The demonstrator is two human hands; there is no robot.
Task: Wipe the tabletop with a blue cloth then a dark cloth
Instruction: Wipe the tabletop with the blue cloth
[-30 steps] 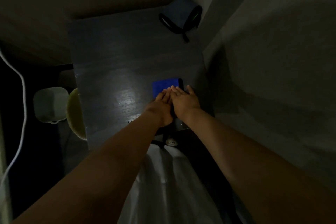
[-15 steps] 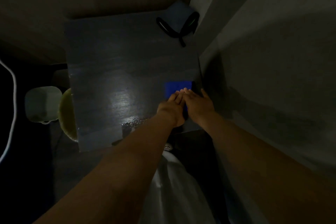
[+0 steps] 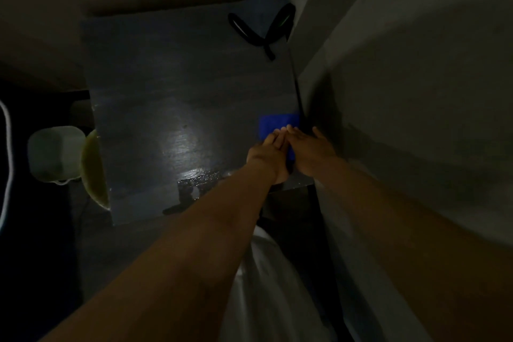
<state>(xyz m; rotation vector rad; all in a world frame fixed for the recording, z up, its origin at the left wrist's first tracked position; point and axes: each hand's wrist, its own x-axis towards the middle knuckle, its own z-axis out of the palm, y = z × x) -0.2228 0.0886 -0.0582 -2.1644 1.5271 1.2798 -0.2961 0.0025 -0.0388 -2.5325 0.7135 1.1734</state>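
Step in hand: blue-cloth wipe, 1st half of the task. Both hands flat, palms down, side by side on the blue cloth, pressing it to the table rather than gripping it. Left hand and right hand have fingers stretched out & together, tips touching. Cloth sits at the table's right edge, near the front corner, right up against the wall. Wet shine w/ droplets shows just left of the left forearm, near the front edge, so that patch prob still needs a pass. Next move, I'd say: slide cloth back left across the wet bit, keep even pressure. Dark cloth: can't tell where it is; too dim.
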